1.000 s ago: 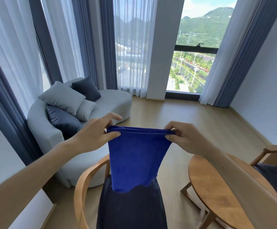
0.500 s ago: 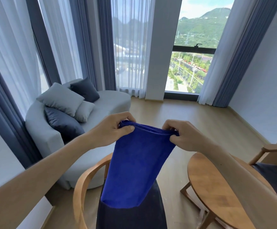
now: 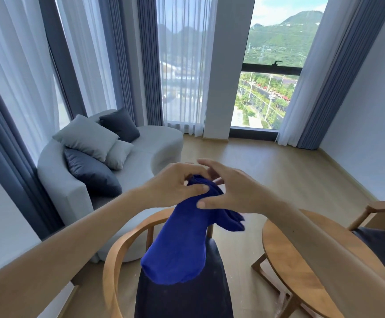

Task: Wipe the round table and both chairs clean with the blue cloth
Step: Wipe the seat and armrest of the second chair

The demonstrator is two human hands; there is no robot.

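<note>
The blue cloth (image 3: 177,246) hangs in front of me, bunched at its top. My left hand (image 3: 175,187) pinches that top fold between thumb and fingers. My right hand (image 3: 230,191) is pressed against the cloth from the right, thumb on the fabric and fingers spread behind it. Below the cloth stands a wooden chair (image 3: 116,260) with a curved back and a dark seat cushion. The round wooden table (image 3: 285,255) is at the lower right, partly covered by my right forearm. A second chair (image 3: 379,210) shows at the right edge.
A grey curved sofa (image 3: 72,193) with grey and dark cushions stands to the left under the curtains. Bare wooden floor (image 3: 267,166) stretches toward the tall window (image 3: 267,92). White walls close both sides.
My hands have come together, gathering the cloth's top edge from a spread line into a bunch. The cloth now hangs longer and narrower, with a corner flapping out to the right.
</note>
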